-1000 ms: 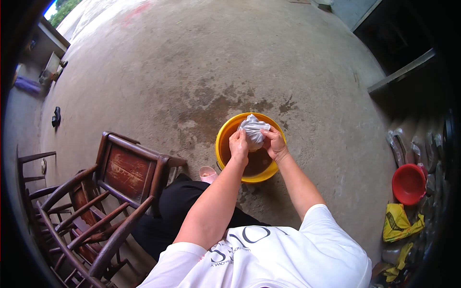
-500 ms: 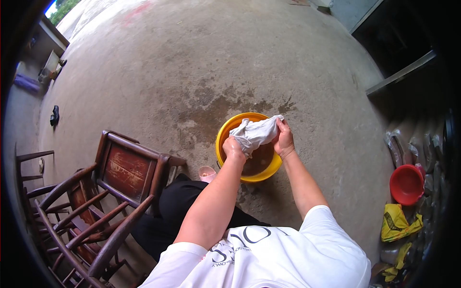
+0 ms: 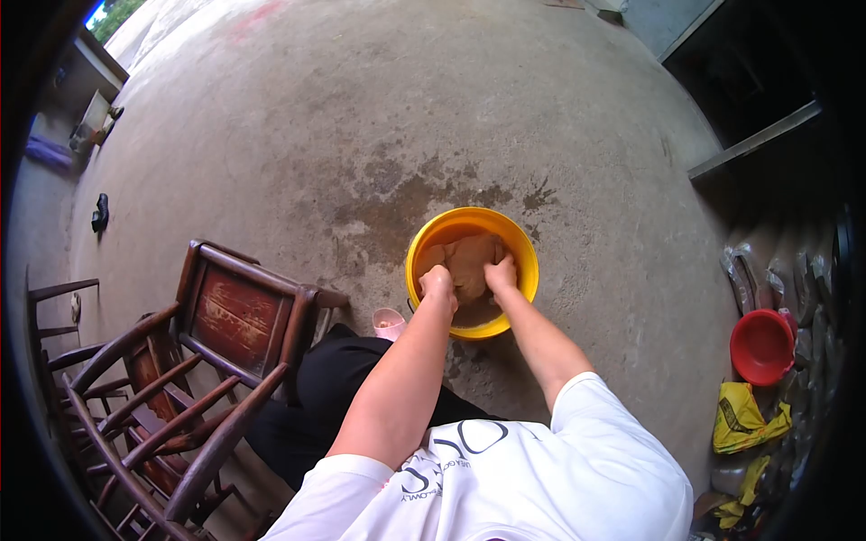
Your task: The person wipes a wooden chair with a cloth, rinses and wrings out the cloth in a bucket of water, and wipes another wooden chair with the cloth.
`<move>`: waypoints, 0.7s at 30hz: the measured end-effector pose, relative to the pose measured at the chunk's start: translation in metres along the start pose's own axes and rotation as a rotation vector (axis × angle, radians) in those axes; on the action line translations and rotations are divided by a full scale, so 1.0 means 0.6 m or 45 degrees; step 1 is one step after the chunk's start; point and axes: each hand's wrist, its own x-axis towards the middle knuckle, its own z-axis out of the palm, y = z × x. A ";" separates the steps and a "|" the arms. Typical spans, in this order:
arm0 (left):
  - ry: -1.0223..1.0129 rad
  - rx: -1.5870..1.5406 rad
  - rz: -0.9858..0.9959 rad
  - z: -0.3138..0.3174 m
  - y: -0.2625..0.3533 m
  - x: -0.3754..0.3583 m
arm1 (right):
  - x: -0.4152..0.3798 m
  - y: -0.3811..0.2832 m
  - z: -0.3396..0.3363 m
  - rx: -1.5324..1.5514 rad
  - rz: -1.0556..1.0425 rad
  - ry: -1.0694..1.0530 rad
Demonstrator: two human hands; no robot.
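A yellow bucket (image 3: 530,284) of murky brown water (image 3: 476,316) stands on the floor in front of me. Inside it, a cloth (image 3: 467,260) lies spread in the water and looks brown through it. At the cloth's left edge, my left hand (image 3: 437,282) is closed on the fabric, its fingertips dipped in the water. My right hand (image 3: 501,272) grips the cloth's right side, fingers partly under the surface. Beside the bucket, to the left, sits a small pink cup-like container (image 3: 389,324).
Dark wooden chairs (image 3: 236,320) crowd the left side. A red basin (image 3: 763,347) and a yellow plastic bag (image 3: 747,420) lie among wrapped bundles at the right. Wet patches (image 3: 388,212) mark the concrete floor beyond the bucket. A dark shoe (image 3: 100,213) is far left.
Both hands have lowered the cloth from above the bucket into the water. The right hand has moved inward and down; the cloth, white before, now looks brown under the water.
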 end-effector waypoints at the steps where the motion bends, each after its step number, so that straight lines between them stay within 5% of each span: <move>1: 0.000 -0.001 -0.001 0.003 -0.009 0.017 | -0.015 0.003 0.030 -0.039 0.068 -0.008; 4: 0.003 -0.016 0.096 0.004 -0.031 0.066 | -0.044 -0.012 0.042 -0.048 -0.459 -0.723; 5: -0.081 -0.081 0.090 -0.001 -0.037 0.084 | -0.035 -0.006 0.040 -0.046 -0.454 -0.730; 7: -0.166 -0.147 0.096 -0.004 -0.024 0.071 | -0.004 0.005 0.039 -0.148 -0.221 -0.236; 8: -0.044 -0.127 0.064 -0.006 -0.005 0.028 | -0.001 -0.012 0.016 -0.220 -0.046 -0.204; 9: 0.079 -0.104 0.027 -0.009 0.006 0.000 | 0.018 0.013 0.038 -0.155 -0.218 0.175; 11: 0.080 -0.074 0.004 -0.011 0.008 -0.006 | -0.029 -0.046 0.010 -0.199 0.097 0.097; 14: 0.073 -0.058 0.002 -0.006 0.007 -0.006 | -0.028 -0.001 0.045 -0.356 -0.562 -0.434; 17: 0.071 -0.038 -0.009 -0.007 0.012 -0.025 | -0.006 0.003 0.005 -0.502 -0.290 -0.468; 18: 0.072 -0.012 -0.036 -0.010 0.017 -0.032 | -0.015 -0.001 0.006 -0.362 -0.187 -0.119; 19: 0.075 -0.011 -0.034 -0.013 0.019 -0.032 | -0.013 -0.006 -0.001 -0.275 0.033 -0.063; 21: 0.068 -0.054 -0.017 -0.021 0.017 -0.028 | -0.015 -0.003 0.016 -0.537 -0.110 -0.056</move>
